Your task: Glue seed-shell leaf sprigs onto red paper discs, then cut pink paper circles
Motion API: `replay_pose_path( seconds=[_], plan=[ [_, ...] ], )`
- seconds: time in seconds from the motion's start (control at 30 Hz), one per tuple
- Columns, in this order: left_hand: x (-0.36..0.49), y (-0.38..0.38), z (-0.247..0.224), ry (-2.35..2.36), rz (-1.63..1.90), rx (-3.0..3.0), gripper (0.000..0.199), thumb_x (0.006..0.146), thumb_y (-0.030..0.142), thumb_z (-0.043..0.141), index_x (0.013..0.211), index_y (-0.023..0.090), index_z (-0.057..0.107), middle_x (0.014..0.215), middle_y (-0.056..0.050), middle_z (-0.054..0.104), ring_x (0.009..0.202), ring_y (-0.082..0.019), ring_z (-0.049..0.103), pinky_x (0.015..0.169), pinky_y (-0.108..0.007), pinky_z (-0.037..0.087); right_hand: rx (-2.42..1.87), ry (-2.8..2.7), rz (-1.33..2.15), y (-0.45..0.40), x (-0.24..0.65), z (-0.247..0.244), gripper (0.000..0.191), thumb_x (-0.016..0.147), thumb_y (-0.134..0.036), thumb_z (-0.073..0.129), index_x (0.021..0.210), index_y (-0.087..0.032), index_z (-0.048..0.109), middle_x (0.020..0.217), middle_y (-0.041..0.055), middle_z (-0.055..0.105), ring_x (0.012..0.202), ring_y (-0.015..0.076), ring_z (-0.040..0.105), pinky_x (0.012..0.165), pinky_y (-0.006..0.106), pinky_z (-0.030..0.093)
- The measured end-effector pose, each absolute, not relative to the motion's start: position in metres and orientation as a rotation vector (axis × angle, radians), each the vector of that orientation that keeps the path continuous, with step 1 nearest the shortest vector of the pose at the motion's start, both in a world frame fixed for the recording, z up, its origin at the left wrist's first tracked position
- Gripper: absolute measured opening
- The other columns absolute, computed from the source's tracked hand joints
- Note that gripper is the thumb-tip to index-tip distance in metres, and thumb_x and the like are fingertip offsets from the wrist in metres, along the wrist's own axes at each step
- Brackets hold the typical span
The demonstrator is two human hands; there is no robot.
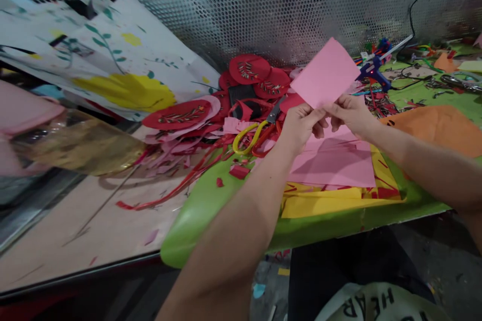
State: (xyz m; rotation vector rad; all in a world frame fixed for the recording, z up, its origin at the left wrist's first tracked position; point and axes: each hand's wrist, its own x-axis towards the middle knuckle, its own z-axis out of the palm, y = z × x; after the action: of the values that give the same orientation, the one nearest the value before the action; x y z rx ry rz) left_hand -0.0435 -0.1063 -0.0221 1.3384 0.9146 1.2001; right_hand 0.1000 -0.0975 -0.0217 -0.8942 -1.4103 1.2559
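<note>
Both of my hands pinch the near corner of a pink paper square, raised above the table and tilted toward me. My left hand has thumb and fingers closed on its left side; my right hand grips just beside it, the two thumbs nearly meeting. Below my hands lie larger pink sheets on yellow sheets. Left of my left wrist rest scissors with one yellow and one red handle loop, among red ribbons and paper scraps.
Red discs with sprig patterns are heaped behind the scissors. A blue glue gun stands to the right, near an orange sheet. A floral bag leans at the left against the perforated metal panel. Green covering drapes over the table edge.
</note>
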Motion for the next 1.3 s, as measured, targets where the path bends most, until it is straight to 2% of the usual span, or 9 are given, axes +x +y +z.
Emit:
replay_pose_path(
  seconds=[0.13, 0.4, 0.57, 0.7, 0.77, 0.8, 0.93, 1.1, 1.3],
  plan=[
    [-0.042, -0.108, -0.022, 0.897, 1.151, 1.372, 0.039, 0.066, 0.046, 0.08, 0.058, 0.014, 0.057, 0.049, 0.002, 0.059, 0.032, -0.006, 0.048, 0.033, -0.019, 0.037, -0.902, -1.418, 1.219, -0.099, 0.1, -0.022, 0.05, 0.06, -0.058, 0.079, 0.054, -0.017, 0.052, 0.043, -0.0052, 0.05, 0.035, 0.0039, 0.044, 0.036, 0.017, 0.036],
    [-0.037, -0.11, -0.018, 0.919, 1.128, 1.36, 0.032, 0.075, 0.035, 0.075, 0.059, 0.013, 0.058, 0.049, 0.002, 0.059, 0.032, -0.005, 0.048, 0.034, -0.018, 0.038, -0.965, -1.172, 1.153, -0.081, 0.117, -0.007, 0.036, 0.079, -0.03, 0.074, 0.057, -0.018, 0.047, 0.053, -0.0046, 0.054, 0.038, 0.0032, 0.045, 0.041, 0.019, 0.041],
    [-0.04, -0.109, -0.019, 0.903, 1.167, 1.343, 0.027, 0.076, 0.03, 0.072, 0.059, 0.013, 0.059, 0.048, 0.003, 0.058, 0.031, -0.005, 0.047, 0.034, -0.018, 0.038, -1.055, -0.678, 1.118, -0.061, 0.149, 0.011, 0.038, 0.091, -0.011, 0.049, 0.054, -0.019, 0.047, 0.043, -0.0088, 0.045, 0.036, -0.0018, 0.039, 0.045, 0.015, 0.036],
    [-0.043, -0.107, -0.02, 0.878, 1.203, 1.317, 0.027, 0.073, 0.031, 0.074, 0.059, 0.013, 0.06, 0.047, 0.003, 0.058, 0.032, -0.005, 0.047, 0.033, -0.018, 0.036, -0.901, -0.671, 1.123, -0.058, 0.154, 0.006, 0.038, 0.095, -0.03, 0.044, 0.06, -0.019, 0.051, 0.046, -0.0102, 0.049, 0.04, -0.0045, 0.045, 0.048, 0.016, 0.034],
    [-0.043, -0.107, -0.021, 0.884, 1.204, 1.31, 0.028, 0.072, 0.033, 0.075, 0.058, 0.013, 0.06, 0.047, 0.003, 0.058, 0.032, -0.005, 0.047, 0.033, -0.018, 0.036, -0.884, -0.841, 1.31, -0.068, 0.138, -0.004, 0.042, 0.087, -0.055, 0.052, 0.064, -0.02, 0.055, 0.053, -0.0074, 0.058, 0.039, 0.0016, 0.048, 0.045, 0.02, 0.039],
    [-0.042, -0.107, -0.022, 0.888, 1.193, 1.311, 0.029, 0.071, 0.034, 0.076, 0.058, 0.014, 0.059, 0.047, 0.003, 0.058, 0.032, -0.005, 0.047, 0.033, -0.018, 0.037, -0.857, -0.957, 1.362, -0.074, 0.128, -0.009, 0.043, 0.08, -0.06, 0.06, 0.063, -0.02, 0.054, 0.053, -0.0062, 0.059, 0.039, 0.0041, 0.049, 0.043, 0.021, 0.041],
    [-0.038, -0.109, -0.023, 0.929, 1.055, 1.361, 0.031, 0.072, 0.033, 0.075, 0.054, 0.013, 0.058, 0.047, 0.001, 0.058, 0.031, -0.006, 0.047, 0.033, -0.019, 0.037, -0.899, -1.261, 1.34, -0.095, 0.1, -0.023, 0.049, 0.062, -0.059, 0.079, 0.055, -0.019, 0.051, 0.045, -0.0034, 0.054, 0.035, 0.0068, 0.047, 0.037, 0.022, 0.039],
    [-0.038, -0.109, -0.022, 0.978, 1.01, 1.382, 0.025, 0.076, 0.027, 0.07, 0.057, 0.012, 0.061, 0.046, 0.001, 0.058, 0.031, -0.007, 0.048, 0.034, -0.019, 0.039, -0.838, -1.368, 1.282, -0.095, 0.104, -0.027, 0.051, 0.056, -0.061, 0.081, 0.053, -0.017, 0.055, 0.043, -0.0007, 0.054, 0.036, 0.0079, 0.048, 0.034, 0.021, 0.038],
    [-0.046, -0.103, -0.02, 0.97, 1.212, 1.437, 0.054, 0.07, 0.058, 0.072, 0.045, 0.014, 0.055, 0.038, 0.002, 0.051, 0.028, -0.006, 0.044, 0.032, -0.019, 0.032, -0.834, -1.357, 1.272, -0.096, 0.108, -0.025, 0.046, 0.054, -0.055, 0.084, 0.066, -0.016, 0.063, 0.05, -0.0022, 0.057, 0.039, 0.0075, 0.048, 0.035, 0.021, 0.044]
  ],
)
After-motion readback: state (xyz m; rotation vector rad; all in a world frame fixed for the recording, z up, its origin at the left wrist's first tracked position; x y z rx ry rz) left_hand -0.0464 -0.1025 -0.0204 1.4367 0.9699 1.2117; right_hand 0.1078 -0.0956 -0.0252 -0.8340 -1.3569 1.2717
